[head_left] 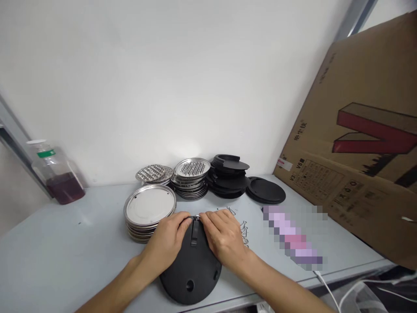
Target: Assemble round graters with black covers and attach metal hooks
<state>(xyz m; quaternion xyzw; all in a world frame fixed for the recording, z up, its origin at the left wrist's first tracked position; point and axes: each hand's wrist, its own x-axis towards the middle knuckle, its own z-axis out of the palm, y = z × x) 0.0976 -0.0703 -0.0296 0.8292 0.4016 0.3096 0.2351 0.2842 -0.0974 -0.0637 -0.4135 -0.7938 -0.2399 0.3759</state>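
Note:
A round black plastic disc (192, 269) stands tilted at the front of the table, with a raised tab near its top and two round recesses lower down. My left hand (171, 237) is closed on its upper left rim. On the upper right rim my right hand (224, 232) is closed too. Between my fingertips shows a small shiny metal piece (197, 216) at the top of the tab; its shape is mostly hidden. Several bent metal wire clips (244, 232) lie just beyond my right hand.
Behind are stacks of silver discs (150, 204), grater plates (192, 167) and black discs (230, 178), with another black disc (267, 190) beside them. A bottle of dark liquid (65, 187) is left. A cardboard box (358, 143) and a pixelated object with a cable (327, 289) are right.

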